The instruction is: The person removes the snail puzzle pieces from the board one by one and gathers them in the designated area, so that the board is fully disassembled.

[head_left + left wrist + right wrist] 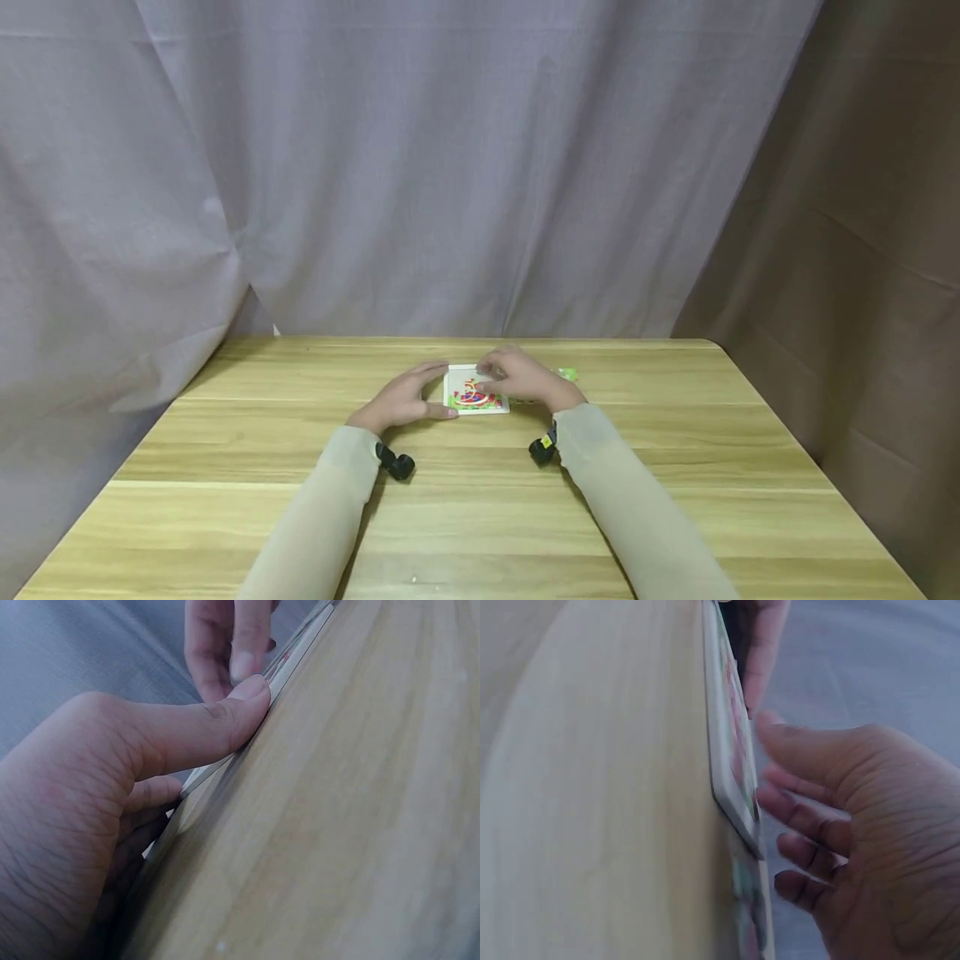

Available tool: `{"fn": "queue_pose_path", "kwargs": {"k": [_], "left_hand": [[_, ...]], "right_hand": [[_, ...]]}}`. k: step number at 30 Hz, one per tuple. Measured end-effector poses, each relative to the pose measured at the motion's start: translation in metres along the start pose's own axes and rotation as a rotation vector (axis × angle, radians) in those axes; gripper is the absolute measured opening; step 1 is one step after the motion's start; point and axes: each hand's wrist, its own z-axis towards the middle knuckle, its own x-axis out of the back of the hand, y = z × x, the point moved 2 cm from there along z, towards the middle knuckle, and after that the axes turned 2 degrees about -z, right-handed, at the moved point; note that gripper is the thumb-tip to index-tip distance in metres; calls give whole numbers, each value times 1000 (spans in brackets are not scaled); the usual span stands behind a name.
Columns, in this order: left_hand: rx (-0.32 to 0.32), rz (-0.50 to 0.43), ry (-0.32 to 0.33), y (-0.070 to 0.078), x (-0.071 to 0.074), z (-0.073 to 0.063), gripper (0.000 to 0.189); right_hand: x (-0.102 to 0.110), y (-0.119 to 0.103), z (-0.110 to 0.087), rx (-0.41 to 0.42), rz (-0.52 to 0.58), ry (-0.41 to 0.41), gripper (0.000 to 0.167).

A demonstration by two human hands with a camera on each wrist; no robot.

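A small white-framed puzzle board (455,409) lies flat on the table, with a red, white, blue and green picture over its lower part and a plain grey upper part. My left hand (405,400) grips it at the left side; in the left wrist view the thumb (217,724) presses on its near edge. My right hand (521,377) is over the board's right side. In the right wrist view its thumb (802,746) and bent fingers stand apart, and I see nothing between them. The right hand hides part of the board.
Green, colourful flat pieces (567,374) lie right of the board, partly behind the right hand; the right wrist view shows some colourful ones (744,900) beside the frame. The wooden table (480,517) ends at a grey curtain (450,167). Both wrists carry small black cameras (401,467).
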Motion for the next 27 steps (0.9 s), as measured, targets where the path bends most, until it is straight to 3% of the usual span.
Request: {"fn": "queue_pose_path", "kwargs": {"k": [10,27], "left_hand": [[3,-2,12,0,-1,0,104],[-7,-7,9,0,-2,0,103]], "right_hand": [[-13,-1,8,-18,-28,5,38],[-15,-9,7,-43,25,33,29]]}}
